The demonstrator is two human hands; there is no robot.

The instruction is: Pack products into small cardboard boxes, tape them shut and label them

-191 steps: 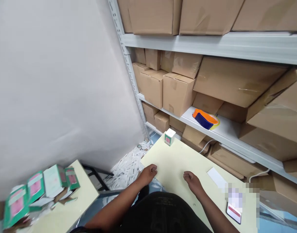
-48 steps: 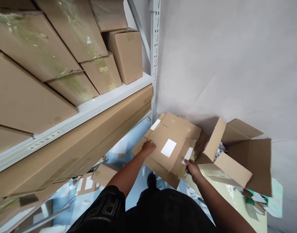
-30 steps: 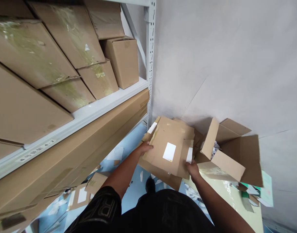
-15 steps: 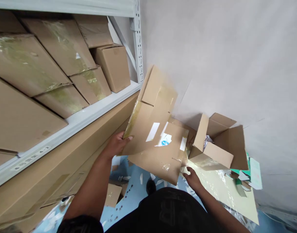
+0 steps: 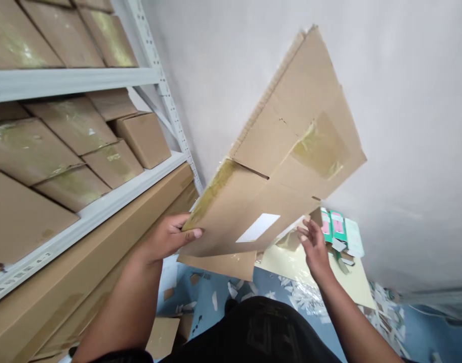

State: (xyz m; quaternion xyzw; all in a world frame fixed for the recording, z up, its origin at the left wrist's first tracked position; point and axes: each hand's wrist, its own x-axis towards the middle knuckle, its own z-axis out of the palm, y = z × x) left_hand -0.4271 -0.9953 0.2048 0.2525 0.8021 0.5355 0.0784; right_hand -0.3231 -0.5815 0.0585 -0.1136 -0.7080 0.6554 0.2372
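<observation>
A flattened cardboard box [image 5: 294,181] with a white label and yellowish tape is raised at a slant in front of me. My left hand [image 5: 172,236] grips its lower left edge, thumb on the near face. Close to the box's lower right edge is my right hand [image 5: 314,244], its fingers apart and slightly bent; it seems to hold nothing. Whether the fingertips touch the cardboard I cannot tell. Below the raised box, another cardboard piece [image 5: 225,265] shows in part.
On the left a metal shelf [image 5: 102,199] carries several taped boxes. Long cartons [image 5: 113,237] stand beneath it. Green and pink packets [image 5: 338,227] lie on a pale yellow board [image 5: 357,285] at right. Paper scraps [image 5: 306,297] litter the blue floor.
The flattened box has come up and to the right, showing more of its face and now hiding the open carton. My right hand has risen towards its right edge. The view has shifted.
</observation>
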